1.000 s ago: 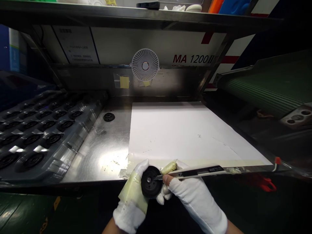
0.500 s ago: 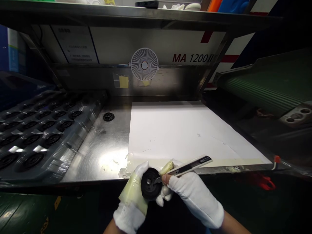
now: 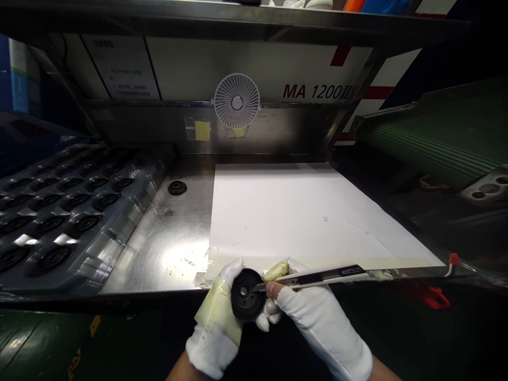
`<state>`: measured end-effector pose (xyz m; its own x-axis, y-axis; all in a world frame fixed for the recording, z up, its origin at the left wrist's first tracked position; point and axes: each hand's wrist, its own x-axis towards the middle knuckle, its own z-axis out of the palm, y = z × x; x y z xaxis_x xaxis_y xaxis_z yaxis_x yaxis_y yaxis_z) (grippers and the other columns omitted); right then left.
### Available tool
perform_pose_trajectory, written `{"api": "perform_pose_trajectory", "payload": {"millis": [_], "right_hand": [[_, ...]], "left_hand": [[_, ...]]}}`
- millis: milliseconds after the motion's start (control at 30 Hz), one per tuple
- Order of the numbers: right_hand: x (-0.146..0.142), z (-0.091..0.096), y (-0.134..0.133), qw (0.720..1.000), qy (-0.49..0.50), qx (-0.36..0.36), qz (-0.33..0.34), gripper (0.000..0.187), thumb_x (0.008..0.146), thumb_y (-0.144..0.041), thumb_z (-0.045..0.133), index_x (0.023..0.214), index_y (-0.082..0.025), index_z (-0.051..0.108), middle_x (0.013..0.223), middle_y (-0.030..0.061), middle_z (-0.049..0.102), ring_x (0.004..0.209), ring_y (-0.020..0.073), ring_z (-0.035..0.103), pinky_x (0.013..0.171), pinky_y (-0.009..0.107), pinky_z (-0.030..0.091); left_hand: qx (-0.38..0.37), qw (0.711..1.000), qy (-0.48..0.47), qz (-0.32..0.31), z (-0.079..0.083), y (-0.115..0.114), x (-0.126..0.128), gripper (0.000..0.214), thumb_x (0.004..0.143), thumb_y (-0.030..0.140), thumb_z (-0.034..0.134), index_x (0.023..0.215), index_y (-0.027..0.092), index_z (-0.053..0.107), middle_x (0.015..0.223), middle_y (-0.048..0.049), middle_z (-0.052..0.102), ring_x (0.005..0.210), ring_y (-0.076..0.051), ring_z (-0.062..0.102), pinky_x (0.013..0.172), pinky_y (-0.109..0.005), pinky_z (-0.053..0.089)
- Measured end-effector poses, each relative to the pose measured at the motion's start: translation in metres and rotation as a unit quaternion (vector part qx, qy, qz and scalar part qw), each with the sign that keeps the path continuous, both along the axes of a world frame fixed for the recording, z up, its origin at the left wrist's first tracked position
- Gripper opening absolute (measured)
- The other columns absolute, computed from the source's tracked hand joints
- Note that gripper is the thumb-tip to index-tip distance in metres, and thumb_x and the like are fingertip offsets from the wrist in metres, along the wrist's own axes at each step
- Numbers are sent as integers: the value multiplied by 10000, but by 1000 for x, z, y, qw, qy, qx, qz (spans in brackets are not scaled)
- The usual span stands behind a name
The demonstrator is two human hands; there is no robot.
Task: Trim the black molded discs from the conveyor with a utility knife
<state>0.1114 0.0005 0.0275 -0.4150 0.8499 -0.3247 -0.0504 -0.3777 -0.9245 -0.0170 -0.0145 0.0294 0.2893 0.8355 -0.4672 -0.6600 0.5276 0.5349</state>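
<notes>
The work in hand appears to be trimming at the centre hole of a black moulded disc (image 3: pixel 246 294), which sits between the two grips, just in front of the desk's near edge. The left grip (image 3: pixel 216 317), a white-gloved hand wrapped in yellowed tape (image 3: pixel 218 312), is clamped around the disc's rim and turns its face upward. The right grip (image 3: pixel 317 317), also gloved, is closed on a long snap-off utility knife (image 3: pixel 325 276), with the bare thumb tip pressed near the blade end. The knife runs out to the right of the grip, and its blade tip reaches the disc's hub. At this point, the work appears to call for a firm hold on the disc and short, controlled strokes around the hole. The disc's face looks dark and moulded, but any burr or excess is too small to tell.

Beyond the grips lies the stainless steel desk (image 3: pixel 170 233), with a white sheet (image 3: pixel 301 211) taped down straight ahead. A single black disc (image 3: pixel 177 188) stands further out, ahead and left of the left grip. Further left is a clear tray of black discs (image 3: pixel 79 211). Well ahead of the grips, a small white fan (image 3: pixel 237 100) is fixed to the machine.
</notes>
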Motion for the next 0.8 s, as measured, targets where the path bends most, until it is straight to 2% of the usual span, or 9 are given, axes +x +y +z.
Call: {"api": "perform_pose_trajectory", "payload": {"millis": [133,233,367,500,667,800], "right_hand": [[1,1,1,1000,-16,-4,9,457,758,-542,579,543,-138,567,526,61,613,549,167,591,588,262,442],[2,1,2,999,-31,-3,21,472,763,-535,572,511,-137,562,531,74,618,552,166,586,613,270,447],[1,0,-1,1000,-25,7,-12,441,757,-509,596,513,-143,556,534,65,618,570,169,597,632,271,457],[0,0,-2,1000,-5,11,-20,452,781,-509,568,518,-142,562,536,59,611,557,162,592,615,268,459],[2,0,2,999,-32,15,-5,422,739,-485,624,508,-135,583,521,60,620,524,151,581,537,241,442],[3,0,2,1000,-19,21,1,419,774,-467,590,519,-135,570,521,70,623,541,159,590,564,252,443]], "left_hand": [[-9,1000,-4,19,2,0,1,416,827,396,410,599,103,600,483,-62,546,457,-137,506,465,-231,379],[1,1000,0,9,2,0,1,431,831,406,395,618,98,608,484,-65,546,467,-144,512,476,-235,378],[16,1000,-2,3,-2,0,1,513,829,473,357,591,86,597,521,-100,559,500,-170,534,482,-251,369],[10,1000,-4,-1,-5,0,1,527,832,479,340,601,82,600,514,-98,549,506,-178,542,490,-251,362],[16,1000,-1,17,-2,-1,0,446,838,419,358,658,97,608,555,-90,583,496,-166,525,498,-258,367],[30,1000,-6,-6,-2,-1,0,506,842,446,321,629,82,600,548,-92,551,507,-160,522,490,-244,350]]}}
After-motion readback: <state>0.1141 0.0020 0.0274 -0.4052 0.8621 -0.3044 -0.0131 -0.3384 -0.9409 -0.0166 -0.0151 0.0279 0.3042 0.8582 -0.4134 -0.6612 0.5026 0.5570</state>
